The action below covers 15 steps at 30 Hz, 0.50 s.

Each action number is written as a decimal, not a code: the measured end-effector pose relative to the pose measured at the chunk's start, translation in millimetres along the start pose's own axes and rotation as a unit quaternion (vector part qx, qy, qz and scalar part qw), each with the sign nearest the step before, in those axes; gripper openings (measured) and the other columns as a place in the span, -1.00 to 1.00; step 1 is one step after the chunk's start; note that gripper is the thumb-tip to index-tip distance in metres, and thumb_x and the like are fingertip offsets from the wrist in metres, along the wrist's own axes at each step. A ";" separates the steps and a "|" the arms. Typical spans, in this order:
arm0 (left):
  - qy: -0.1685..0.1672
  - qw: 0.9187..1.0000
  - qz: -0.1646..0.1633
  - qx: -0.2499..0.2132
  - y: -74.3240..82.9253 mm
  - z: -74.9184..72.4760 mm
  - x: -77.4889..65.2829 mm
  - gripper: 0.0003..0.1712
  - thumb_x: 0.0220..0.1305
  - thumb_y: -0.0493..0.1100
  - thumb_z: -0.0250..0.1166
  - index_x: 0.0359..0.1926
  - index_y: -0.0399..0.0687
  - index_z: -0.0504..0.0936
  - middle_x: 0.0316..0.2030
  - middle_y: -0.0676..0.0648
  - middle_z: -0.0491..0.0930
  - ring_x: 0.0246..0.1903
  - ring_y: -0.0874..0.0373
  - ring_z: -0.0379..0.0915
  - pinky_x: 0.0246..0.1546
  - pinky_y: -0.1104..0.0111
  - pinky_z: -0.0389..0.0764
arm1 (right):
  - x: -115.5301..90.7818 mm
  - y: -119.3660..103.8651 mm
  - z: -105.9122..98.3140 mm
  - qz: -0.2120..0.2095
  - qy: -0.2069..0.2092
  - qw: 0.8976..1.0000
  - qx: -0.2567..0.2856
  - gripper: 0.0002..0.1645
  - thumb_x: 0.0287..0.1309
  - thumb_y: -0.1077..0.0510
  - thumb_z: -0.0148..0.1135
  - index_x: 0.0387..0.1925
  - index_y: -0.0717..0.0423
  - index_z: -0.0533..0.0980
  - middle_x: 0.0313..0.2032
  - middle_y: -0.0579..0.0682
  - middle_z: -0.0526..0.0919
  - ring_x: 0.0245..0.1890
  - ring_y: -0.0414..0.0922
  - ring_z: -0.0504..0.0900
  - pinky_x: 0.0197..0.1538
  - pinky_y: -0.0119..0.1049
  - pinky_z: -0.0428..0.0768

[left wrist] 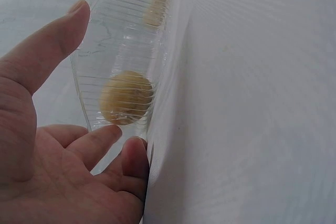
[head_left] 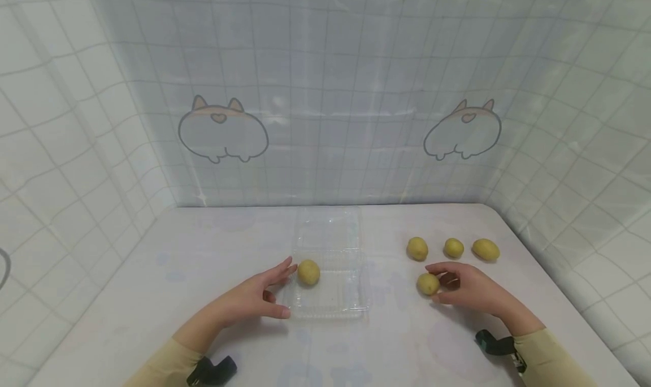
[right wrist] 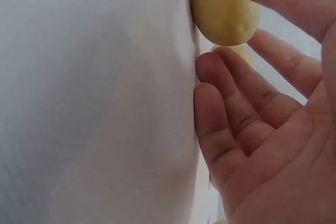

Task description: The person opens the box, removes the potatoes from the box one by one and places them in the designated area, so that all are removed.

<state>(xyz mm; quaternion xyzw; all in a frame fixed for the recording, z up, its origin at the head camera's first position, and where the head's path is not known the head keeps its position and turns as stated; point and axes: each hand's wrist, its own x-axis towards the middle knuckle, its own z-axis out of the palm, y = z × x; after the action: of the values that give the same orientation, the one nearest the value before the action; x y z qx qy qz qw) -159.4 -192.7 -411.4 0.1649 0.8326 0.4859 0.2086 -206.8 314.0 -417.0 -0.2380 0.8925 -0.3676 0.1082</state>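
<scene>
The left hand [head_left: 249, 299] lies along the left side of a clear plastic clamshell box [head_left: 333, 294], its thumb and fingers spread and relaxed near the wall. Inside the box, at the left, sits a round yellow potato [head_left: 308, 272]; the left wrist view shows this potato [left wrist: 127, 98] through the ribbed wall. On the right, the right hand [head_left: 470, 288] has its thumb and index finger around a small potato [head_left: 428, 284] on the table. In the right wrist view, the thumb overlaps this potato [right wrist: 226, 11], while the other fingers curl loosely beneath.
Behind the right hand are three more potatoes: one at the left [head_left: 417, 248], a small middle one [head_left: 454, 248] and an oblong one [head_left: 485, 249]. The box's lid [head_left: 328, 229] lies open toward the back. A gridded curtain [head_left: 346, 110] hangs behind the white table [head_left: 203, 246].
</scene>
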 end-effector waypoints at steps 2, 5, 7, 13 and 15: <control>0.000 1.000 -0.002 0.003 0.9 0.4 -1.3 0.25 0.06 0.00 0.55 0.59 0.14 -0.10 0.48 0.14 0.11 0.23 0.06 0.26 -0.09 0.30 0.45 | -0.2 -0.6 -0.4 -0.002 -0.001 1.000 0.004 -0.22 -0.03 -0.06 0.55 0.21 0.14 0.51 0.07 -0.03 0.62 -0.02 -0.06 0.61 -0.05 -0.29 0.58; 0.003 1.000 -0.003 0.011 1.9 0.8 -2.6 0.25 0.06 0.01 0.54 0.59 0.13 -0.09 0.48 0.13 0.13 0.18 0.05 0.29 -0.10 0.30 0.45 | -0.8 -3.1 -1.0 -0.010 0.003 1.000 0.001 -0.18 -0.02 -0.13 0.54 0.24 0.13 0.49 0.10 0.00 0.61 0.01 -0.06 0.60 -0.01 -0.25 0.58; 0.004 1.000 -0.005 0.014 2.3 1.0 -3.0 0.25 0.06 0.02 0.54 0.59 0.14 -0.09 0.48 0.13 0.13 0.15 0.06 0.30 -0.10 0.30 0.45 | -1.7 -5.8 -2.0 -0.015 0.010 1.000 -0.004 -0.17 0.01 -0.15 0.51 0.26 0.13 0.48 0.11 0.02 0.60 0.04 -0.04 0.59 0.03 -0.20 0.56; 0.002 1.000 -0.007 0.014 4.4 1.4 -3.2 0.24 0.06 0.03 0.54 0.58 0.14 -0.08 0.48 0.12 0.14 0.17 0.06 0.31 -0.05 0.23 0.43 | -4.5 -16.8 -10.1 -0.028 0.068 0.997 -0.028 -0.25 0.15 -0.14 0.41 0.28 0.14 0.46 0.12 0.04 0.60 0.09 0.01 0.57 0.06 -0.07 0.54; 0.003 1.000 -0.009 0.014 6.5 1.7 -3.5 0.24 0.06 0.03 0.54 0.58 0.15 -0.07 0.48 0.10 0.15 0.10 0.04 0.34 -0.07 0.21 0.43 | -5.0 -22.3 -14.2 -0.032 0.084 0.995 -0.032 -0.27 0.17 -0.12 0.40 0.28 0.12 0.46 0.14 0.05 0.59 0.07 0.00 0.58 0.06 -0.05 0.54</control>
<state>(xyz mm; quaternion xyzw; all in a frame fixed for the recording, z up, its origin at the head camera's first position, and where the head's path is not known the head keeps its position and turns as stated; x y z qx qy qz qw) -155.0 -190.1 -405.8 0.1590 0.8416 0.4725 0.2076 -200.0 311.4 -391.1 -0.2380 0.9017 -0.3608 0.0133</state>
